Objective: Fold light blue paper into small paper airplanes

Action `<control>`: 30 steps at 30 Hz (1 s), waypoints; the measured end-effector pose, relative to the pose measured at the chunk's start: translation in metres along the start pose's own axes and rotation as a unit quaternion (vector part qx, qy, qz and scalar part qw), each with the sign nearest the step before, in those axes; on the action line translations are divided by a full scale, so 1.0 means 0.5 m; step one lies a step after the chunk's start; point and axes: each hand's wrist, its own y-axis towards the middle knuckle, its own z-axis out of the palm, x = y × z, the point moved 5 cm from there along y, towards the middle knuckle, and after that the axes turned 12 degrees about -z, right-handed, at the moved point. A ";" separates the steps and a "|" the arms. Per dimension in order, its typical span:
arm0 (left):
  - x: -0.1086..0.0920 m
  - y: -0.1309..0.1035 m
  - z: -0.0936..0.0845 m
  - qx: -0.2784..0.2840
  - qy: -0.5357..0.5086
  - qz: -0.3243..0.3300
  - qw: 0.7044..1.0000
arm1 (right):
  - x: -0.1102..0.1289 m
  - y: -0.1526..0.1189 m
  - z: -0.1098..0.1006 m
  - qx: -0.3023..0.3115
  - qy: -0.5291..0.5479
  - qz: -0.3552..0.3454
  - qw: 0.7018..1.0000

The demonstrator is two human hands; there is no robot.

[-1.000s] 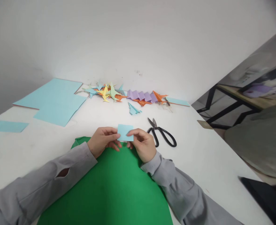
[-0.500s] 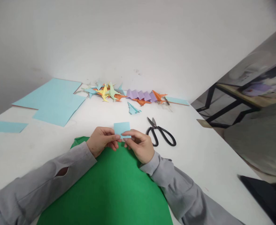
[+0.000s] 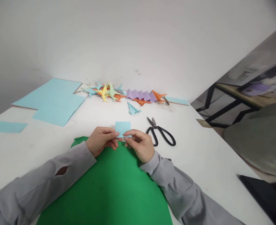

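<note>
A small light-blue piece of paper [image 3: 123,127] is held up between my two hands, just beyond the far edge of a green sheet [image 3: 109,184]. My left hand [image 3: 102,140] pinches its lower left corner between thumb and fingers. At the lower right, my right hand [image 3: 140,143] grips it with thumb and forefinger. Black-handled scissors [image 3: 161,131] lie on the table to the right of my right hand, blades partly apart and pointing away. A folded blue paper shape [image 3: 133,108] rests beyond the held paper.
Large blue sheets [image 3: 55,100] lie at the back left, with a smaller blue piece [image 3: 7,127] nearer the left edge. Colourful folded paper figures [image 3: 106,92] and a pleated purple strip [image 3: 140,95] line the wall. A dark object [image 3: 260,193] sits at the right edge.
The small blue paper has shifted slightly right and stands a little straighter. Both hands keep their pinch on it and have barely moved.
</note>
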 end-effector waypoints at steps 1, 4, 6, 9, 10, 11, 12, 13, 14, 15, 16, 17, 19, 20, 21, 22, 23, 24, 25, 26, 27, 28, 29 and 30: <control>0.000 0.000 0.000 -0.001 0.003 0.001 1.000 | 0.000 0.000 0.000 0.000 0.001 0.002 1.000; 0.002 0.003 0.000 -0.003 0.016 0.004 1.000 | 0.000 0.001 0.002 0.003 0.016 -0.001 1.000; 0.003 0.005 0.000 -0.009 0.028 0.008 1.000 | 0.001 0.001 0.004 0.006 0.040 -0.006 0.999; 0.004 0.006 -0.001 -0.019 0.046 0.010 0.999 | -0.001 0.002 0.005 0.011 0.064 -0.003 0.998; 0.004 0.005 -0.001 -0.020 0.051 0.010 0.998 | -0.003 0.002 0.005 0.012 0.065 0.001 0.998; 0.004 0.005 -0.001 -0.021 0.053 0.010 0.998 | -0.004 0.002 0.004 0.011 0.064 0.004 0.998; 0.003 0.004 -0.001 -0.023 0.054 0.010 0.998 | -0.007 0.002 0.003 0.010 0.063 0.007 0.998; 0.003 0.004 -0.001 -0.024 0.054 0.010 0.998 | -0.010 0.003 0.003 0.009 0.063 0.010 0.998; 0.003 0.003 -0.001 -0.025 0.053 0.010 0.998 | -0.013 0.003 0.003 0.009 0.066 0.013 0.998; 0.003 0.003 -0.001 -0.026 0.052 0.010 0.998 | -0.017 0.003 0.003 0.011 0.070 0.017 0.997; 0.003 0.003 -0.002 -0.027 0.050 0.010 0.998 | -0.020 0.004 0.003 0.013 0.076 0.021 0.997; 0.003 0.003 -0.002 -0.028 0.049 0.011 0.998 | -0.024 0.005 0.003 0.015 0.081 0.025 0.996; 0.004 0.004 -0.003 -0.030 0.051 0.012 0.998 | -0.030 0.006 0.004 0.016 0.089 0.035 0.995; 0.005 0.005 -0.003 -0.030 0.053 0.012 0.998 | -0.032 0.006 0.004 0.014 0.091 0.040 0.995; 0.005 0.005 -0.002 -0.029 0.056 0.012 0.998 | -0.033 0.007 0.003 0.010 0.091 0.043 0.995; 0.005 0.005 -0.002 -0.028 0.059 0.015 0.998 | -0.033 0.007 0.002 0.002 0.091 0.046 0.995; 0.005 0.005 -0.001 -0.028 0.065 0.017 0.997 | -0.032 0.008 0.001 -0.008 0.089 0.047 0.995; 0.005 0.005 0.000 -0.028 0.072 0.020 0.997 | -0.030 0.008 -0.001 -0.019 0.087 0.048 0.995; 0.005 0.005 0.001 -0.026 0.083 0.023 0.996 | -0.029 0.008 -0.003 -0.033 0.083 0.049 0.995; 0.004 0.005 0.003 -0.024 0.094 0.026 0.995 | -0.027 0.008 -0.005 -0.044 0.077 0.051 0.995; 0.004 0.005 0.004 -0.020 0.106 0.028 0.994 | -0.025 0.008 -0.007 -0.053 0.072 0.053 0.995; 0.004 0.004 0.006 -0.015 0.117 0.029 0.993 | -0.024 0.008 -0.008 -0.059 0.068 0.055 0.994; 0.004 0.004 0.008 -0.009 0.125 0.029 0.992 | -0.023 0.008 -0.008 -0.064 0.067 0.057 0.994; 0.004 0.003 0.009 -0.004 0.130 0.029 0.991 | -0.022 0.008 -0.009 -0.066 0.067 0.058 0.994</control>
